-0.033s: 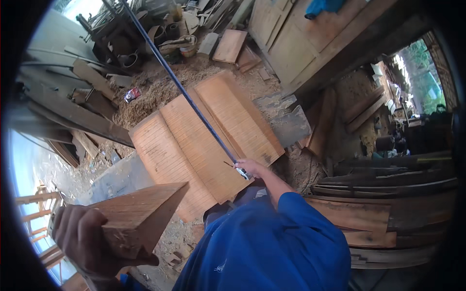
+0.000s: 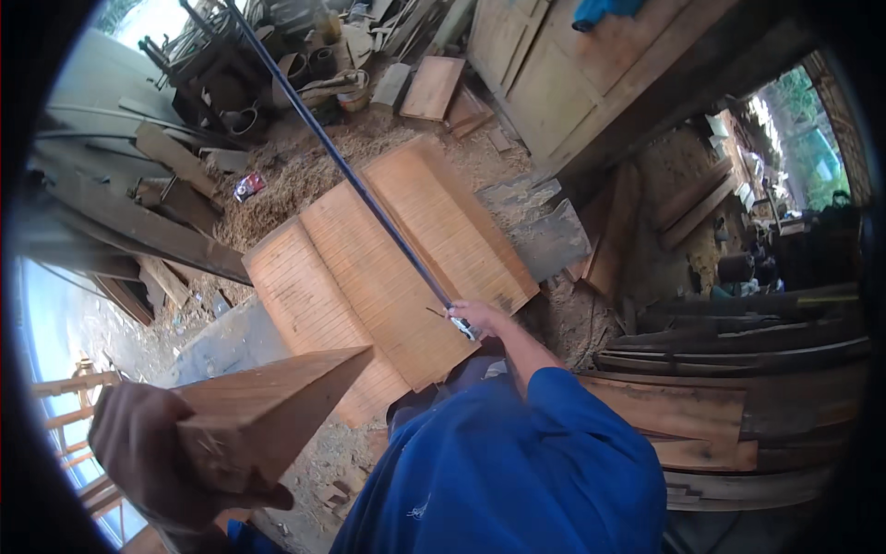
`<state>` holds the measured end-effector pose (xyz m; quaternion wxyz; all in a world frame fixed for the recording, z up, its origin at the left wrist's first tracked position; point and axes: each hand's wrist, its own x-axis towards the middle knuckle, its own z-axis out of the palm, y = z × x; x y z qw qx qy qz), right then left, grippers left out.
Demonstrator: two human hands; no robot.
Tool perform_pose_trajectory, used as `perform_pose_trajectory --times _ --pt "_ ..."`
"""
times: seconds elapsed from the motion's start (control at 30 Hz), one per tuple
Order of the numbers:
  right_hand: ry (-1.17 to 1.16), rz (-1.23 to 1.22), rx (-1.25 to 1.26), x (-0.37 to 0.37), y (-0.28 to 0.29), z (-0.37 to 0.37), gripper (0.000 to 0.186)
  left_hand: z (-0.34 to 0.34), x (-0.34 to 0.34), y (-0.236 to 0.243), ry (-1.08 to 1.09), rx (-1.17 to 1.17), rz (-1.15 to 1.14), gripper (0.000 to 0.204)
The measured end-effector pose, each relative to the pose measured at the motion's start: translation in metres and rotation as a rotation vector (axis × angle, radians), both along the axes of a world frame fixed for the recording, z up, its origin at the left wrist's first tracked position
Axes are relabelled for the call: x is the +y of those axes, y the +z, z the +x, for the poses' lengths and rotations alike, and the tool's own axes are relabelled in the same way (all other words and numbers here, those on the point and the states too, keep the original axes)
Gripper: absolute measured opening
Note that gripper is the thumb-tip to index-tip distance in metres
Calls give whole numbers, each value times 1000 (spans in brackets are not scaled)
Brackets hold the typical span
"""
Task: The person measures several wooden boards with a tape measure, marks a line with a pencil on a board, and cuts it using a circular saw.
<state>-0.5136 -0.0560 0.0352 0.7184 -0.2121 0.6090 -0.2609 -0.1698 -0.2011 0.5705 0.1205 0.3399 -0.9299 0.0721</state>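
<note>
At the lower left my left hand (image 2: 143, 457) is wrapped round the near end of a thick wooden beam (image 2: 277, 392), raised close to the camera and pointing away to the right. My right hand (image 2: 480, 319) grips the metal end of a long, dark blue bar clamp (image 2: 343, 166), which has a thin cross rod near my fingers. The bar runs away to the upper left, across wide ridged wooden boards (image 2: 346, 277) lying side by side. Part of the boards is hidden behind the beam.
Grey slabs (image 2: 226, 337) show at the boards' left and right. Wood shavings (image 2: 286, 185) and a red packet (image 2: 248, 186) lie beyond. Wooden cabinet doors (image 2: 563, 74) stand at the upper right, stacked planks (image 2: 664, 415) at the right, and a leaning plank (image 2: 138, 217) at the left.
The beam in my left hand has swung slightly, its far end a little farther right. My right hand keeps its grip on the clamp.
</note>
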Motion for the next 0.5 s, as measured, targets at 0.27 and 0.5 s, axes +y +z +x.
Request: perform_pose_trajectory --times 0.27,0.5 --pt "-134 -111 -17 35 57 -227 25 -213 -127 -115 35 593 275 67" --pt "-307 -111 -20 103 5 -422 23 -429 -231 -286 63 519 759 36"
